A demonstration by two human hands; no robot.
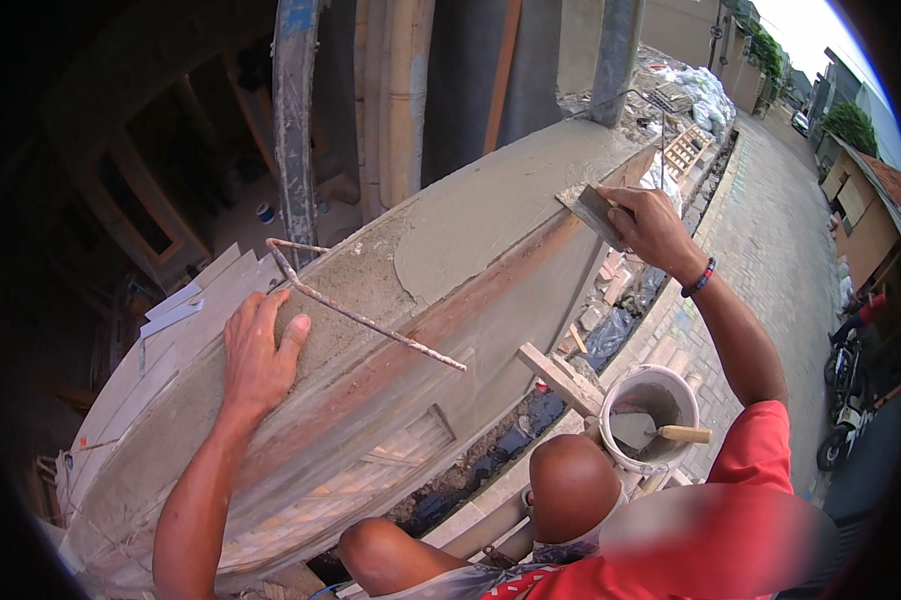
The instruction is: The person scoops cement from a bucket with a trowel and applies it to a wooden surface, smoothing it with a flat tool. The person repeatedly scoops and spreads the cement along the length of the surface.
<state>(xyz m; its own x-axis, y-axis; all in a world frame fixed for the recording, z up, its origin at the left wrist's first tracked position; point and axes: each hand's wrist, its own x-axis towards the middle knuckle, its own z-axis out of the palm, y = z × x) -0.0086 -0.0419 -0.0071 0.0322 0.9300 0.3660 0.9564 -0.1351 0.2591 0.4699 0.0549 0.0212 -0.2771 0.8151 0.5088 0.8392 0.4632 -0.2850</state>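
Note:
A grey cement ledge (pixel 486 210) runs diagonally across the view, with smoother plaster on its upper stretch. My right hand (pixel 651 225) grips a flat rectangular trowel (pixel 596 210) at the ledge's outer edge. My left hand (pixel 263 355) rests on the rougher lower stretch, fingers apart, holding nothing. Beside it a bent, speckled steel rod (pixel 371 322) juts out over the ledge. Below my right arm stands a white bucket (pixel 649 450) of grey mix, with a wooden-handled trowel (pixel 686 433) in it.
A post (pixel 296 130) stands behind the ledge. Lumber (pixel 561 385) and a debris-filled gutter (pixel 611 335) lie below. A paved lane (pixel 771 250) runs alongside, with a motorbike (pixel 841 400) and a person in red (pixel 871 310). White sacks (pixel 701 95) are piled farther up.

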